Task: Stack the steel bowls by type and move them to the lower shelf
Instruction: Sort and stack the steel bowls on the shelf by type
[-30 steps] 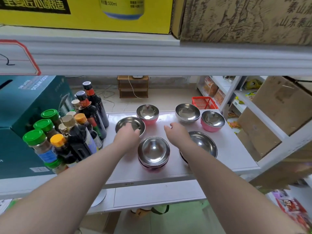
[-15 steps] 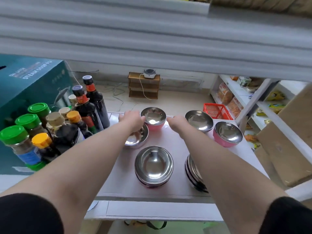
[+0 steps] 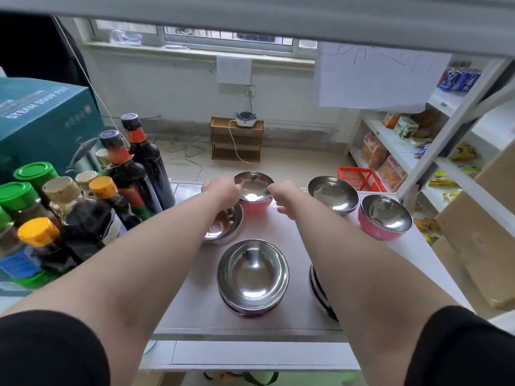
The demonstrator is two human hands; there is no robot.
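Gripping pink bowl (image 3: 255, 200) rim, both hands, teal "STEAM SOUP POT" box (image 3: 41, 121)

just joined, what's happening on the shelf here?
A person is sorting steel bowls. Both hands, left hand and right hand, are at the rim of the far pink-sided bowl, one on each side; whether it is lifted is unclear. A nested stack sits at the front. Other bowls, including another pink bowl, stand loose on the white shelf.
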